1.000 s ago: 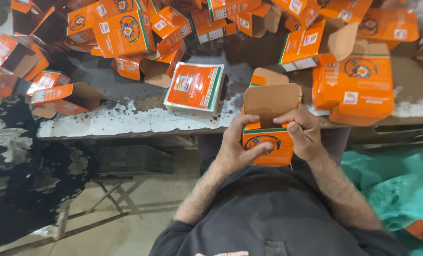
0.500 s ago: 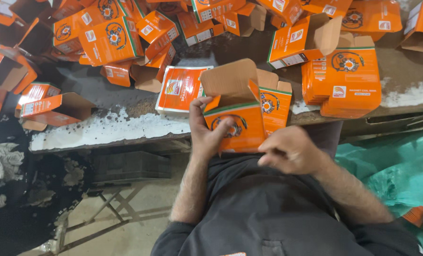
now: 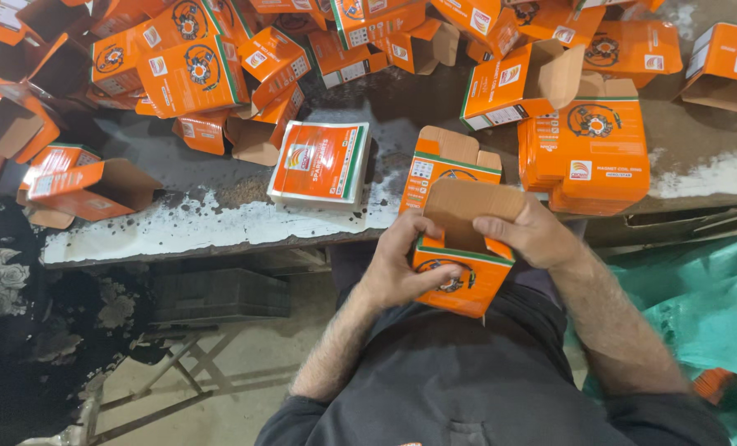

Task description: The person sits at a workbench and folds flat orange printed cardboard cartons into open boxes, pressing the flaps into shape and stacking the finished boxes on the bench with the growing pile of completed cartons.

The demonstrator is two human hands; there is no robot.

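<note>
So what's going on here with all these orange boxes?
A person holds one small orange carton over their lap, the left hand gripping its side and the right hand on its raised top flap, which is open. Ahead, the worktable is strewn with many similar open cartons, plus a flat stack and a sealed packet.

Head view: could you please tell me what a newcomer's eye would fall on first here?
First, the open orange carton at centre, gripped low by the left hand while the right hand holds its raised brown flap. Behind it, a heap of open orange cartons sprawls across the dark, white-streaked workbench, with a flat stack of unfolded cartons to the right and a wrapped orange packet near the middle.
</note>
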